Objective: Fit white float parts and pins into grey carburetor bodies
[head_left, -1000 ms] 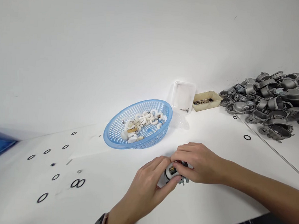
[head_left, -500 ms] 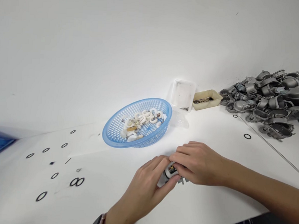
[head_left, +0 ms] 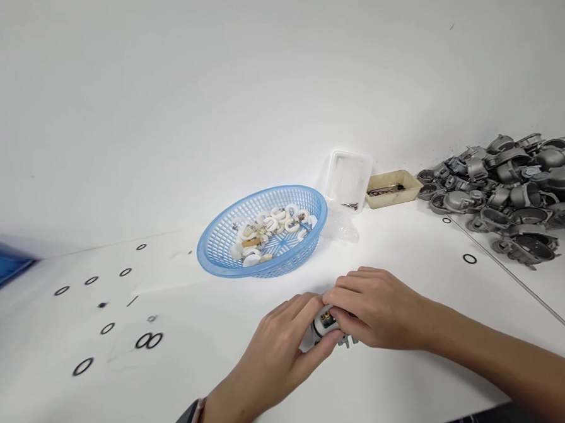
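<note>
Both my hands are around a small grey and white part (head_left: pixel 325 321) just above the white table, near its front edge. A black ring runs round the part, and brass-coloured bits show in its opening. My left hand (head_left: pixel 287 341) grips it from the left, thumb below and fingers over the top. From the right, my right hand (head_left: pixel 369 307) presses its fingers and thumb on the part's top and right side. Grey prongs stick out under my right hand. The fingers hide much of the part.
Behind my hands stands a blue basket (head_left: pixel 205 248) of white rings. Further back are a white tray (head_left: pixel 348 177), a cream box (head_left: pixel 397 200) and a pile of grey metal housings (head_left: pixel 510 198). Black rings (head_left: pixel 83 366) lie on the table (head_left: pixel 198 371) at the left; one lies right.
The whole view has shifted slightly, so things appear a little further right. My hands keep their hold on the part, with hardly any change in finger position.
</note>
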Demonstrator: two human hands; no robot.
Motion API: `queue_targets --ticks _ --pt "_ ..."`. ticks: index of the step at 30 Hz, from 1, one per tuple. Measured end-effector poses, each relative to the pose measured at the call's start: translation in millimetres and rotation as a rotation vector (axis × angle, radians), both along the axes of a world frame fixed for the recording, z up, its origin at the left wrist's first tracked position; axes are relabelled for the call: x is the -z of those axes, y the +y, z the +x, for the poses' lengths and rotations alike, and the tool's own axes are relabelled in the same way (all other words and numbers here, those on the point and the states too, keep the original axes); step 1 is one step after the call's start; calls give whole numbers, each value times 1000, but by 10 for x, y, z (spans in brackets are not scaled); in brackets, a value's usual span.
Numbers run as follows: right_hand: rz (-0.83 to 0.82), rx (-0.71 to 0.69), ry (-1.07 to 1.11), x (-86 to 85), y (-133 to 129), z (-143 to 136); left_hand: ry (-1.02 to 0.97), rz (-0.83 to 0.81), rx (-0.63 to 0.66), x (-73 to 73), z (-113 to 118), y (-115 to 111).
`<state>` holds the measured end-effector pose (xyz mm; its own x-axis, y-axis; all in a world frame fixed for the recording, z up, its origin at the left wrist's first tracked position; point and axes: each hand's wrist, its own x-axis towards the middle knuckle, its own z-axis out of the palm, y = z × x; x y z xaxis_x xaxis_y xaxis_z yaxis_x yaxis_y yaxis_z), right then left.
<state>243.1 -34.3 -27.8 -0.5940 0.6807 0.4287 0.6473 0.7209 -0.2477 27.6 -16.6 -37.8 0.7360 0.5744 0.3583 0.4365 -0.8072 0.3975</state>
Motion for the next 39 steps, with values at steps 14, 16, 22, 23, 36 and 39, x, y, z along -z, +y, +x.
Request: queue_targets --ticks 14,16,22,23,36,39 --pt "19 -11 50 24 14 -1 0 -4 2 5 -4 0" --pt "12 -2 58 19 11 -6 7 -10 -1 4 -4 -1" --pt "-2 14 71 5 2 -15 7 -16 1 6 -2 0" --pt "0 10 75 6 5 -15 6 -15 2 6 -1 1" --pt "-6 3 82 8 4 -6 -1 -10 -2 12 1 2" --pt "-1 2 85 8 7 -7 4 -9 -1 9 1 0"
